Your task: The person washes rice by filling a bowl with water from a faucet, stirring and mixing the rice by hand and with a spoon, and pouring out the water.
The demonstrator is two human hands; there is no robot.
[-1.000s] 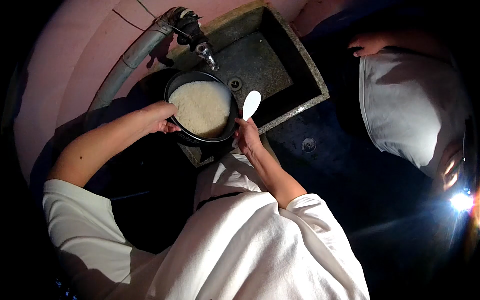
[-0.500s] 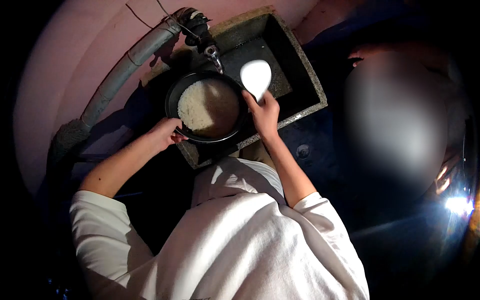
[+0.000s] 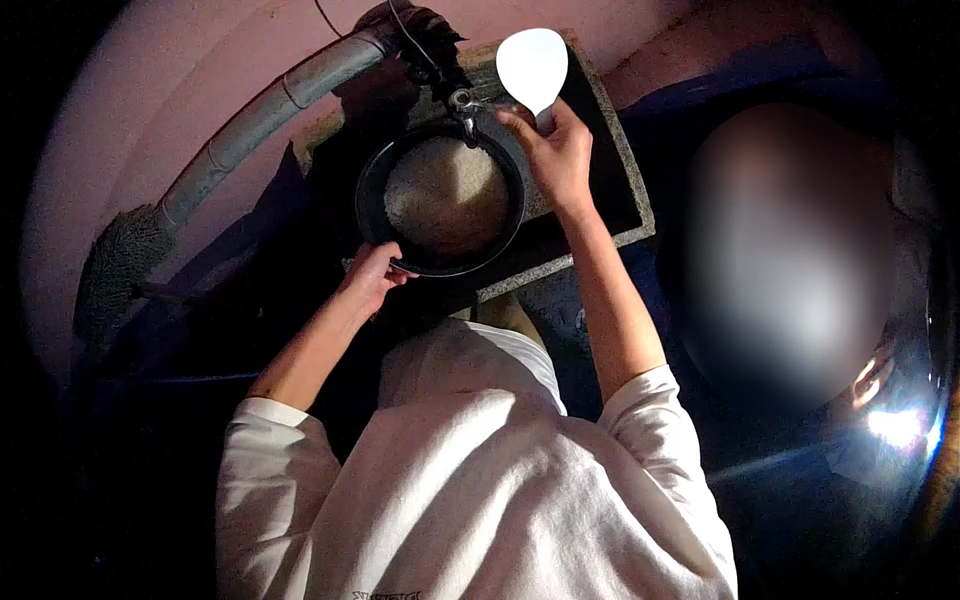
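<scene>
Black metal-looking pot [image 3: 374, 205], round, tipped its open mouth up over the left part of a speckled sink [image 3: 640, 190]; resting on it or held clear, couldn't tell from where I stood. Pale rice [image 3: 430, 200] lay inside, part lit, part in shadow. Left hand [image 3: 375, 278] had the pot's near-left rim, thumb on top, fingers curled in tight below. Right hand [image 3: 562, 158] was up past the far-right rim, fingers closed round the handle of a white paddle [image 3: 532, 68], blade upward, clear of the rice. Its thumb stuck out toward the tap [image 3: 468, 122]; touching or just beside, couldn't tell. Tap spout hung over the pot's far edge; running or not, too dim to say. Grey pipe [image 3: 335, 70] curved along the pink wall [image 3: 180, 70] to the left, dark bristly bundle [image 3: 125, 250] at its lower end. White shirt [image 3: 450, 490] on the person, short sleeves. Off to the right, a big pale blur [image 3: 790, 250], details hidden, and a glaring lamp [image 3: 893, 428] below it
</scene>
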